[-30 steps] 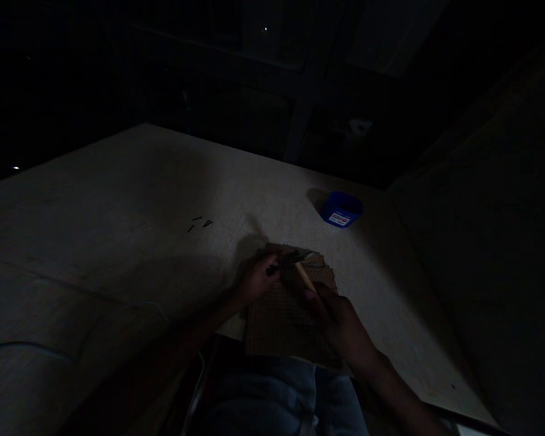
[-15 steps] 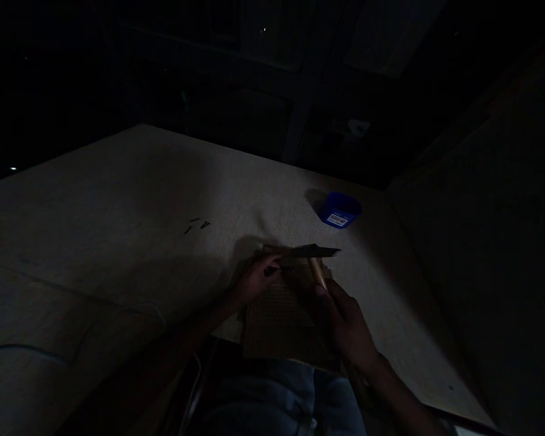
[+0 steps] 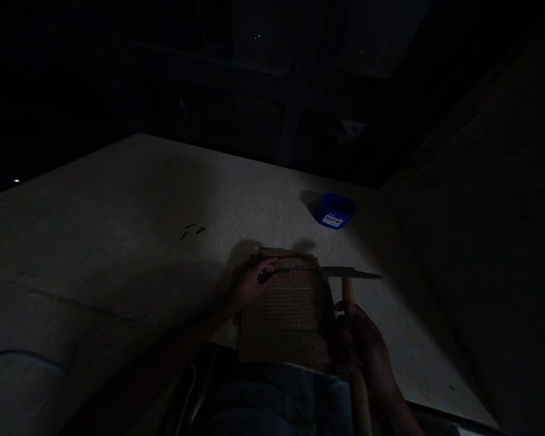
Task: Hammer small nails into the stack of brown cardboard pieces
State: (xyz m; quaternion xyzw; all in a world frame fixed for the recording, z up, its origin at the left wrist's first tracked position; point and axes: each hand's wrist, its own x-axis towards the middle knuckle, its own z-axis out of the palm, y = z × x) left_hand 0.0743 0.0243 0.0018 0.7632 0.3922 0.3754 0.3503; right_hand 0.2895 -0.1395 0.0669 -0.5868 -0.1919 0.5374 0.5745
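The right hand (image 3: 367, 339) had its fingers wrapped around the hammer (image 3: 347, 292), right of the cardboard (image 3: 281, 315). The left hand (image 3: 251, 283) curled by its far-left corner, any pinch too dark to tell.

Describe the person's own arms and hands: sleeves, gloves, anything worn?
Left hand and right hand are both gloveless. The visible forearms are bare, with no sleeve or cuff in view. No watch or cable shows on either wrist; it's too dark to rule out rings or small markings. Below them, blue jeans show on the lap.
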